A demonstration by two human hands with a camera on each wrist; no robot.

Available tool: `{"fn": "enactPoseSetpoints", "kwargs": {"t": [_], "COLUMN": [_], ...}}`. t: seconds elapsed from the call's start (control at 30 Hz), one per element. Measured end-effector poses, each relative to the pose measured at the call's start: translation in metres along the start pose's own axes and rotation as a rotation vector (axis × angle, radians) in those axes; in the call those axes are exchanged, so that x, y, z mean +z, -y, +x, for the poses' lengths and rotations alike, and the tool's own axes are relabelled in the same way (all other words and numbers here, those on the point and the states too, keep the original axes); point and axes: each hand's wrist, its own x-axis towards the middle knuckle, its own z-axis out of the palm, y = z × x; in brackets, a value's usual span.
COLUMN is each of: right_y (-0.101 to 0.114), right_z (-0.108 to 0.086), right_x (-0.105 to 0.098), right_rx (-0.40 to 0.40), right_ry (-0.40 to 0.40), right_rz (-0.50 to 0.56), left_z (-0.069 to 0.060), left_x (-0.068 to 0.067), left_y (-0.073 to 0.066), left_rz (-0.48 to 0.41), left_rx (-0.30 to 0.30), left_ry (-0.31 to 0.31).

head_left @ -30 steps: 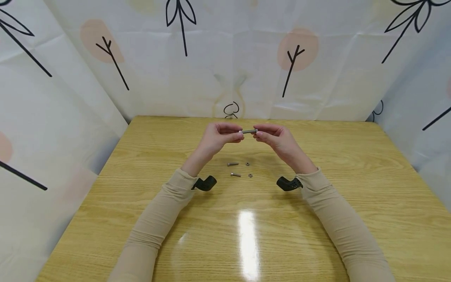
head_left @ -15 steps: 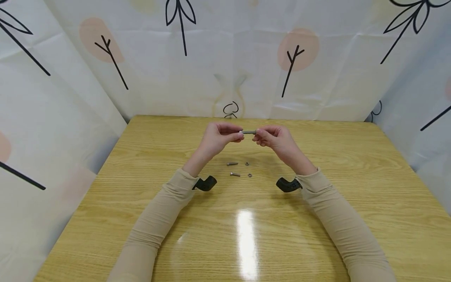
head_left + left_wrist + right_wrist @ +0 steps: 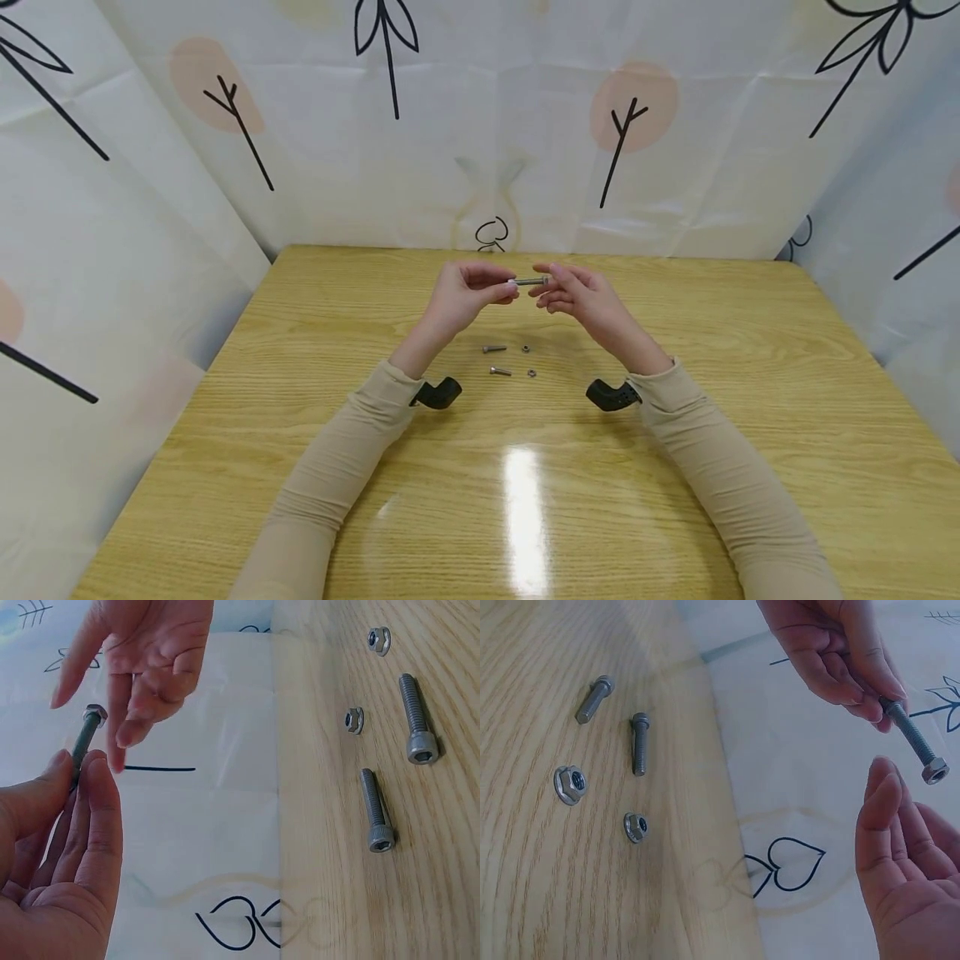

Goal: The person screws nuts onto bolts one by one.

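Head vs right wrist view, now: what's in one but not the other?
Head only: the beige sleeves, the black wrist pieces and the bright reflection on the table.
Right wrist only: the open bore of the nut on the end of the held bolt, a clear gap between that nut and the right hand, and flanges on the loose nuts, too small to make out from the head.
Both: the left hand pinching the held bolt, the right hand near its nut end, two loose bolts and two loose nuts on the table, the patterned backdrop.

Left hand (image 3: 838, 654) pinches bolt (image 3: 913, 737), nut (image 3: 935, 770) on end
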Motion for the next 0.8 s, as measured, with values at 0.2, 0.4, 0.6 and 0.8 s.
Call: {"fn": "enactPoseSetpoints", "kwargs": {"t": [0.2, 0.4, 0.6, 0.8], "right_y": [-0.0034, -0.0032, 0.0008, 0.0015], "right_z": [-0.0016, -0.0018, -0.0019, -0.0007], "right_x": [-0.0044, -0.0031, -0.0015, -0.0003], "right_rx": [-0.097, -0.11, -0.103, -0.072], "right_ry": [0.028, 0.019, 0.001, -0.036], "right_rz": [-0.004, -0.002, 0.034, -0.055], "left_z": [0.0001, -0.0018, -0.0027, -0.0022], "left_x": [-0.002, -0.0019, -0.0012, 0.0002], "left_y": [0.0016, 0.0005, 0.0004, 0.0005], "left_rz": [-0.015, 0.004, 0.023, 0.021], "left_rx": [-0.017, -0.014, 0.04, 0.044], "left_ry": [-0.017, -0.029, -0.031, -0.042]}}
